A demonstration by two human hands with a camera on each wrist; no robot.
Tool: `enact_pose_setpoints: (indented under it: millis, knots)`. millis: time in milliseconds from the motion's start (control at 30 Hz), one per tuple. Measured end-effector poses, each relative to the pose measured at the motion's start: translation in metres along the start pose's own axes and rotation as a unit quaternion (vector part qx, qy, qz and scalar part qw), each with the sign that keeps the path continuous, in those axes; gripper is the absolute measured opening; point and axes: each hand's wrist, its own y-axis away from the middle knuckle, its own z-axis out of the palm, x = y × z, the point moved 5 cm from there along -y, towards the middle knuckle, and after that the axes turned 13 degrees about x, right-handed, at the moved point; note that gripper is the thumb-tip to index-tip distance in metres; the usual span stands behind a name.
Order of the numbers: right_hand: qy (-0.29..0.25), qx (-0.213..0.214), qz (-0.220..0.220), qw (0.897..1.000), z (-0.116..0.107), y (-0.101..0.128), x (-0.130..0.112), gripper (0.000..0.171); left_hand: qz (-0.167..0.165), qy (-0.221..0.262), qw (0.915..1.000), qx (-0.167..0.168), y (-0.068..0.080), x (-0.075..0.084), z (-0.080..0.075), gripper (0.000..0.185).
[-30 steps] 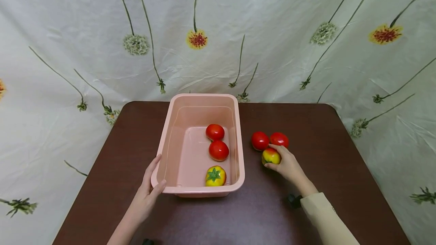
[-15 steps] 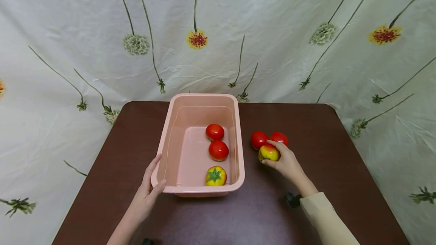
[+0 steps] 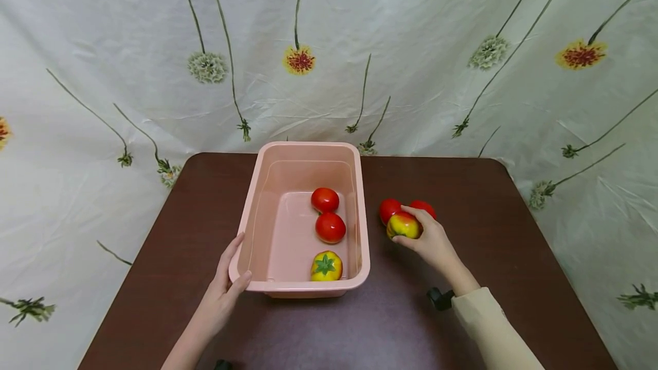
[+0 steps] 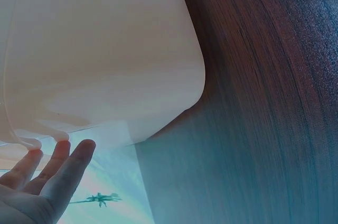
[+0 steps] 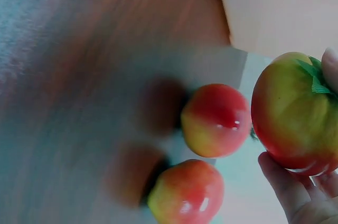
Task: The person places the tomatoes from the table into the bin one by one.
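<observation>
My right hand [image 3: 434, 247] grips a yellow-and-red tomato [image 3: 403, 226], thumb on its near side and fingers over the far side. A green leafy top [image 5: 318, 84] shows on it in the right wrist view. Just beyond, two red tomatoes sit on the table: a left one [image 3: 389, 210] and a right one [image 3: 424, 207], partly hidden by the hand. My left hand [image 3: 222, 284] holds the near-left corner of a pink plastic tub [image 3: 275, 216], with fingertips [image 4: 62, 145] at its rim. Inside the tub lie two red tomatoes [image 3: 330, 227] and a yellow tomato [image 3: 326, 266].
The dark brown table [image 3: 488, 216] extends on both sides of the tub. A white flower-print cloth [image 3: 329, 96] hangs behind it. A small black object [image 3: 439, 299] is by the right wrist, and another [image 3: 223, 365] near the left forearm.
My right hand has raised the yellow-and-red tomato and shifted it slightly left and away from me. The left hand and the tub stay in place.
</observation>
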Motion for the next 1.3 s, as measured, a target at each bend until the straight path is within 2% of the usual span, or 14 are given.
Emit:
enact_pose_setpoints:
  millis: [300, 1033, 1300]
  knots:
    - [-0.018, 0.021, -0.024, 0.999, -0.01, -0.012, -0.015, 0.068, 0.009, 0.006, 0.9999, 0.0, 0.0, 0.0, 0.0, 0.07]
    - [-0.044, 0.028, -0.005, 0.999, -0.013, -0.025, -0.032, 0.071, 0.0, 0.008, 1.0, -0.001, 0.0, -0.001, 0.0, 0.07]
    - [-0.073, 0.044, -0.019, 0.996, -0.02, -0.032, -0.05, 0.072, 0.001, 0.018, 0.9998, -0.004, -0.001, 0.0, 0.001, 0.071]
